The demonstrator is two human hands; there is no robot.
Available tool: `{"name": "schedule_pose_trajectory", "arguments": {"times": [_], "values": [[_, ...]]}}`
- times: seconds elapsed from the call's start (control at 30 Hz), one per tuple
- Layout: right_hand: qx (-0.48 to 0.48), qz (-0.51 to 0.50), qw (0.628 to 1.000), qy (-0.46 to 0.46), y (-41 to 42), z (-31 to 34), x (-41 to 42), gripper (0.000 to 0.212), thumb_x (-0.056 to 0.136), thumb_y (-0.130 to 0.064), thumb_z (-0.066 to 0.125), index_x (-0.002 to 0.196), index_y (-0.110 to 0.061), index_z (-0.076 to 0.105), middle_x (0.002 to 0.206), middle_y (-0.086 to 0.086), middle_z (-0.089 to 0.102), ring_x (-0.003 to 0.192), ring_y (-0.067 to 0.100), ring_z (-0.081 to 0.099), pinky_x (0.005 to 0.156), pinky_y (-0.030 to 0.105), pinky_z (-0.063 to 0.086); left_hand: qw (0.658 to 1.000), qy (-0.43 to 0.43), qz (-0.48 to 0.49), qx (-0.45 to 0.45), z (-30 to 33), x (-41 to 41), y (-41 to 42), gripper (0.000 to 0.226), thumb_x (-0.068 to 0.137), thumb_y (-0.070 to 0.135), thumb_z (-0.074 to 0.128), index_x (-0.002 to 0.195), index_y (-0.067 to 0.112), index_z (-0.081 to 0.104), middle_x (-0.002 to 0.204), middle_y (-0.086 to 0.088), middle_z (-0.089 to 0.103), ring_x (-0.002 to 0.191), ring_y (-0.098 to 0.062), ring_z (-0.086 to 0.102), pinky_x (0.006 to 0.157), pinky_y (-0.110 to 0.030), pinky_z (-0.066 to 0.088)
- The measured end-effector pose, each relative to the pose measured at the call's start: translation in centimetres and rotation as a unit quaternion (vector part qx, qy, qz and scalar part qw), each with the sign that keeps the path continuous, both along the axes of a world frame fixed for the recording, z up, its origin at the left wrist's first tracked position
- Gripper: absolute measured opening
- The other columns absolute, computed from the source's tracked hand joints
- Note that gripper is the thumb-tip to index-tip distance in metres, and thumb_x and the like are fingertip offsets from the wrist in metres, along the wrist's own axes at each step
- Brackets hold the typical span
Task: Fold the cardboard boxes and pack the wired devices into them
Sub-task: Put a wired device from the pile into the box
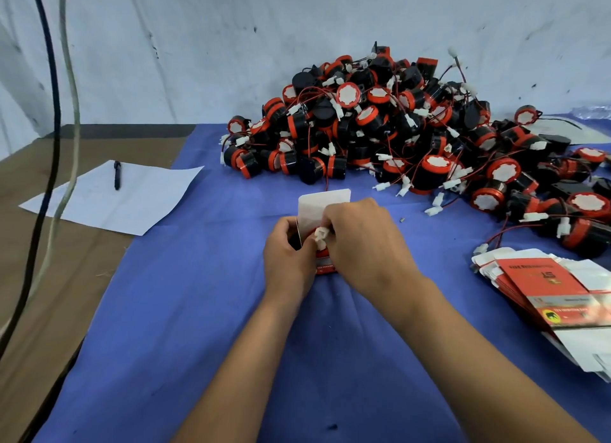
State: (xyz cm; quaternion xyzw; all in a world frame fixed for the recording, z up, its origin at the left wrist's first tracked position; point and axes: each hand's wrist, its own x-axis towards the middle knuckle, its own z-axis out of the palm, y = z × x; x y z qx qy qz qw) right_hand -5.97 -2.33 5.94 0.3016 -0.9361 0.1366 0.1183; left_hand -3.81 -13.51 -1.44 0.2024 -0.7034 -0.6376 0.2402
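Observation:
A small red and white cardboard box [314, 208] stands on the blue cloth at the centre, its white top flap raised. My left hand [288, 254] grips the box's left side. My right hand [363, 241] curls over the box mouth and pinches a white wire connector [320, 237] of a device that sits partly inside the box. Most of that device is hidden by my fingers. A big pile of black and red wired devices [396, 128] lies behind the box. Flat unfolded boxes [549, 287] are stacked at the right.
A blue cloth [198, 310] covers the table. At the left, a white sheet of paper [109, 194] with a black pen [117, 175] lies on brown cardboard. Two cables [53, 112] hang down at the far left. A grey wall stands behind.

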Motion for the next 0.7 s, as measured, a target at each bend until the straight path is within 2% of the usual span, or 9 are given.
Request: {"name": "schedule_pose_trajectory", "arguments": {"times": [0.1, 0.17, 0.27, 0.37, 0.47, 0.53, 0.6, 0.63, 0.7], "values": [[0.058, -0.013, 0.998, -0.033, -0.3, 0.9, -0.2, 0.023, 0.086, -0.002, 0.058, 0.071, -0.013, 0.044, 0.073, 0.003, 0.040, 0.058, 0.021, 0.041, 0.046, 0.030, 0.024, 1.000, -0.003, -0.010, 0.020, 0.0, 0.0, 0.3, 0.018, 0.085, 0.000, 0.067, 0.097, 0.014, 0.067, 0.091, -0.005, 0.075, 0.084, -0.025, 0.071, 0.075, -0.047, 0.063], [0.068, 0.000, 0.997, -0.046, -0.7, 1.2, -0.6, 0.015, 0.083, -0.003, 0.058, 0.085, -0.015, 0.050, 0.081, 0.004, 0.044, 0.064, 0.023, 0.044, 0.049, 0.031, 0.027, 0.999, -0.002, -0.025, 0.035, 0.0, 0.1, 0.5, 0.019, 0.083, -0.001, 0.068, 0.095, 0.014, 0.067, 0.087, -0.005, 0.074, 0.077, -0.018, 0.067, 0.064, -0.035, 0.058], [0.082, -0.029, 0.992, -0.087, -1.3, 1.3, -1.6, 0.019, 0.089, -0.011, 0.059, 0.105, -0.020, 0.060, 0.097, 0.004, 0.049, 0.078, 0.025, 0.047, 0.052, 0.028, 0.028, 0.997, -0.001, -0.042, 0.064, 0.1, 0.1, 0.6, 0.020, 0.082, -0.003, 0.068, 0.095, 0.013, 0.068, 0.085, -0.002, 0.075, 0.074, -0.013, 0.068, 0.060, -0.025, 0.054], [0.101, -0.028, 0.984, -0.141, -1.8, 1.9, -2.4, 0.004, 0.092, -0.014, 0.056, 0.091, -0.011, 0.054, 0.085, 0.003, 0.048, 0.083, 0.026, 0.049, 0.053, 0.028, 0.031, 0.999, -0.006, -0.016, 0.036, -0.1, 0.0, 0.8, 0.014, 0.085, 0.002, 0.068, 0.092, 0.014, 0.066, 0.085, 0.000, 0.074, 0.077, -0.016, 0.068, 0.067, -0.035, 0.059], [0.041, -0.045, 0.990, -0.128, -1.1, 3.1, -2.7, 0.029, 0.093, -0.009, 0.057, 0.070, -0.012, 0.039, 0.072, 0.006, 0.044, 0.065, 0.023, 0.046, 0.047, 0.029, 0.028, 1.000, 0.001, -0.003, -0.011, -0.5, -0.1, 1.1, 0.013, 0.086, 0.010, 0.073, 0.090, 0.018, 0.063, 0.085, 0.002, 0.071, 0.081, -0.020, 0.067, 0.074, -0.039, 0.058], [-0.050, -0.064, 0.994, -0.070, 0.1, 3.9, -3.1, 0.024, 0.092, -0.007, 0.063, 0.071, -0.006, 0.052, 0.073, 0.011, 0.056, 0.063, 0.026, 0.054, 0.049, 0.033, 0.044, 1.000, 0.001, 0.002, -0.017, -0.4, -0.1, 1.0, 0.018, 0.083, 0.012, 0.077, 0.091, 0.022, 0.064, 0.084, 0.007, 0.072, 0.082, -0.014, 0.069, 0.074, -0.036, 0.058], [-0.101, -0.051, 0.993, -0.027, 1.1, 4.4, -3.6, 0.013, 0.090, -0.006, 0.067, 0.080, 0.002, 0.066, 0.079, 0.017, 0.069, 0.072, 0.033, 0.066, 0.066, 0.044, 0.059, 1.000, 0.001, 0.006, -0.027, -0.3, -0.1, 1.0, 0.021, 0.082, 0.013, 0.079, 0.090, 0.025, 0.063, 0.085, 0.009, 0.072, 0.083, -0.012, 0.069, 0.075, -0.037, 0.059], [-0.102, -0.041, 0.994, -0.029, 1.2, 4.5, -3.5, 0.012, 0.089, -0.004, 0.067, 0.081, 0.005, 0.067, 0.079, 0.018, 0.070, 0.073, 0.036, 0.068, 0.070, 0.046, 0.060, 0.999, 0.001, 0.005, -0.036, -0.3, -0.1, 1.0, 0.022, 0.082, 0.013, 0.079, 0.090, 0.025, 0.062, 0.087, 0.009, 0.071, 0.085, -0.013, 0.069, 0.076, -0.038, 0.059], [-0.071, -0.030, 0.996, -0.039, 0.7, 4.2, -3.0, 0.016, 0.087, 0.001, 0.062, 0.071, 0.003, 0.059, 0.067, 0.015, 0.061, 0.065, 0.037, 0.061, 0.059, 0.039, 0.056, 0.999, 0.000, -0.001, -0.052, -0.3, 0.0, 1.0, 0.022, 0.082, 0.014, 0.080, 0.091, 0.024, 0.062, 0.087, 0.009, 0.071, 0.086, -0.014, 0.070, 0.077, -0.038, 0.060]]}}
